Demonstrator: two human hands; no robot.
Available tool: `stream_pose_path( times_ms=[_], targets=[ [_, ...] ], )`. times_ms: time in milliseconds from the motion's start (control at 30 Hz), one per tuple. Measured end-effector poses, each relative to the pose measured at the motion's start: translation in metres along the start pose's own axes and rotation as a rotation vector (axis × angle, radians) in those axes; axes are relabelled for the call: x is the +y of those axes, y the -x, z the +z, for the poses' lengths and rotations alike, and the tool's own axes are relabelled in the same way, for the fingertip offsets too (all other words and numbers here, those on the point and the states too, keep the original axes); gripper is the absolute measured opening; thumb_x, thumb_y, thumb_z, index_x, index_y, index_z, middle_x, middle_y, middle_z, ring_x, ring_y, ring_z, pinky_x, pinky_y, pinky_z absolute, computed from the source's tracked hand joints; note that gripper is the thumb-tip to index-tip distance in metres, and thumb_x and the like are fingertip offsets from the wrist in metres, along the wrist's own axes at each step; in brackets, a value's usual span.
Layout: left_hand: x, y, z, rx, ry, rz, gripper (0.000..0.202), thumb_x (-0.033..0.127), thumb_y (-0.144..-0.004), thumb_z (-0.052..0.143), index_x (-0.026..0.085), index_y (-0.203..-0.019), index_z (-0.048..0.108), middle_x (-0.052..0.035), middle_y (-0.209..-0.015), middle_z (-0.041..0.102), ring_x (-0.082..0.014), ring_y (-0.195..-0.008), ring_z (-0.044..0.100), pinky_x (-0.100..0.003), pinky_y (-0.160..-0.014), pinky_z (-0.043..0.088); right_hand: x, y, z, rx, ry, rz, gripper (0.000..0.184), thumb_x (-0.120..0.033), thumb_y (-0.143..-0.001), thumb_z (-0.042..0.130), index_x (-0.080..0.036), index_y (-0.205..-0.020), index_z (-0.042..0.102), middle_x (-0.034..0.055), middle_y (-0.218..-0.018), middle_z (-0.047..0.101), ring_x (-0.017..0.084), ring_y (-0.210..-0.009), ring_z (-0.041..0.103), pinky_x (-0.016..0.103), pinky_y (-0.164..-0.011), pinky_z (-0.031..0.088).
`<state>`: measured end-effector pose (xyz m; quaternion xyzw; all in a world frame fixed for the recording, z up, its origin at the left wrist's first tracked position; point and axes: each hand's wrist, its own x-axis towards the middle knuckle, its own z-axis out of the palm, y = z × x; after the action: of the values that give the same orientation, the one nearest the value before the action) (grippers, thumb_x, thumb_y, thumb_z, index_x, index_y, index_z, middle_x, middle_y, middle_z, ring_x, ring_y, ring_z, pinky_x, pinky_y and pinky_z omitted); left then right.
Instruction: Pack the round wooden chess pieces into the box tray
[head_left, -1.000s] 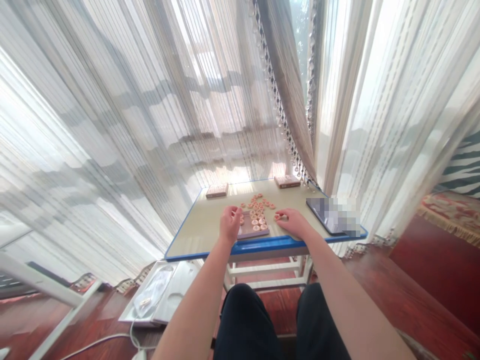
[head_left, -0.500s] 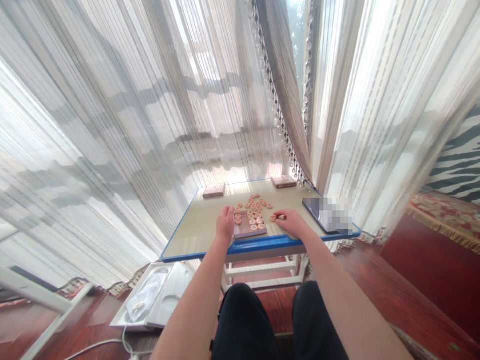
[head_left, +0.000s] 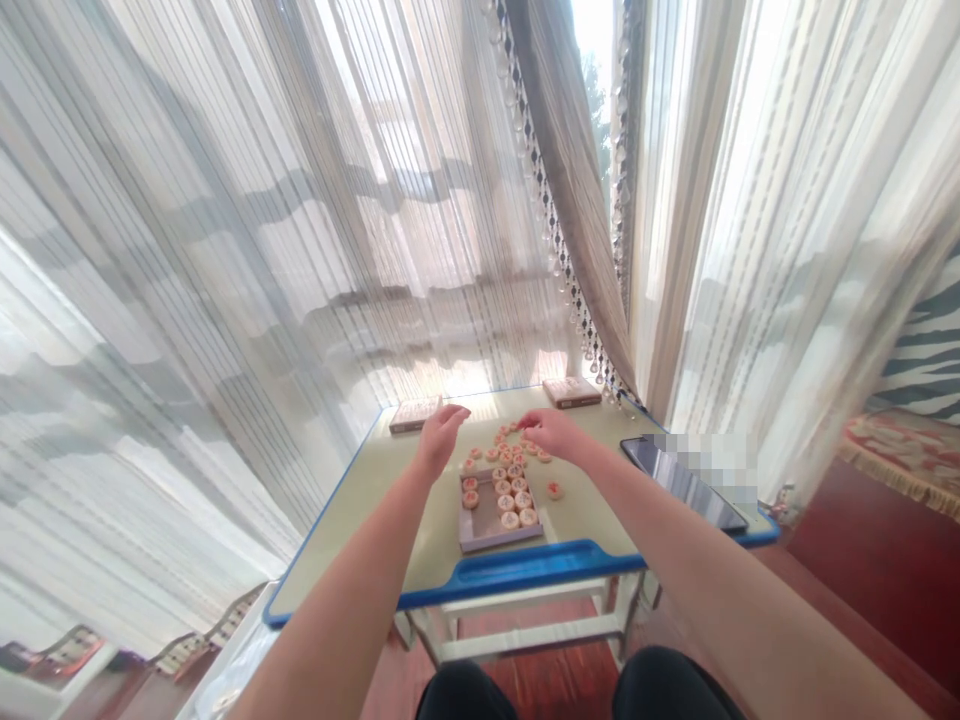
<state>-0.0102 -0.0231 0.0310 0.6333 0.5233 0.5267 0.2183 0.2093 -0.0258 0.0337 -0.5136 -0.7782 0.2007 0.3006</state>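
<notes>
A shallow open box (head_left: 481,522) lies near the table's front edge. Inside it, several black-marked xiangqi pieces (head_left: 506,505) fill the right side and two red-marked pieces (head_left: 470,499) sit at the left. One red-marked piece (head_left: 554,491) lies on the table right of the box. Behind the box is a scatter of loose pieces (head_left: 506,455). My left hand (head_left: 441,438) hovers left of the scatter, fingers extended, holding nothing visible. At the scatter's far right, my right hand (head_left: 551,432) has its fingers bent together; whatever is between the fingertips is hidden.
Two flat boxes, one at the back left (head_left: 415,413) and one at the back right (head_left: 571,391), lie on the blue-edged table (head_left: 352,500). A dark tablet (head_left: 682,485) rests at the right edge. Sheer curtains (head_left: 337,250) hang behind the table.
My right hand has left the red-marked piece beside the box and moved to the far loose pieces. My left hand has lifted away from the box's left side. The view has tilted up.
</notes>
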Motion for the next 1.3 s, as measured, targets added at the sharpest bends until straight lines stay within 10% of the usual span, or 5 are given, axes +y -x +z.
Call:
stream_pose_path(
  times_ms=[267, 833, 1300],
  targets=[
    [-0.050, -0.014, 0.013, -0.085, -0.195, 0.091, 0.021, 0.036, -0.068, 0.059, 0.018, -0.074, 0.067, -0.0042, -0.079, 0.068, -0.0187, -0.076, 0.061, -0.029, -0.064, 0.046, 0.017, -0.034, 0.049, 0.026, 0.154, -0.208, 0.023, -0.029, -0.081, 0.052, -0.023, -0.091, 0.071, 0.0029, -0.086, 0.070, 0.020, -0.091, 0.057, 0.030, -0.084, 0.043],
    [-0.031, -0.005, 0.022, -0.430, -0.058, -0.105, 0.029, 0.044, -0.068, 0.062, 0.019, -0.076, 0.074, -0.0041, -0.068, 0.069, -0.0209, -0.073, 0.062, -0.030, -0.064, 0.049, 0.021, -0.035, 0.045, -0.094, 0.381, -0.014, 0.037, -0.052, -0.077, 0.051, -0.024, -0.082, 0.074, 0.0088, -0.094, 0.066, 0.029, -0.100, 0.050, 0.037, -0.086, 0.035],
    [-0.024, -0.005, 0.013, -0.604, -0.091, -0.200, 0.048, 0.056, -0.078, 0.048, 0.019, -0.099, 0.071, -0.0054, -0.109, 0.067, -0.0250, -0.103, 0.054, -0.034, -0.090, 0.040, 0.014, -0.031, 0.045, -0.008, 0.391, -0.009, 0.029, -0.036, -0.081, 0.048, -0.022, -0.086, 0.072, 0.0067, -0.090, 0.068, 0.025, -0.096, 0.050, 0.032, -0.076, 0.038]
  ],
)
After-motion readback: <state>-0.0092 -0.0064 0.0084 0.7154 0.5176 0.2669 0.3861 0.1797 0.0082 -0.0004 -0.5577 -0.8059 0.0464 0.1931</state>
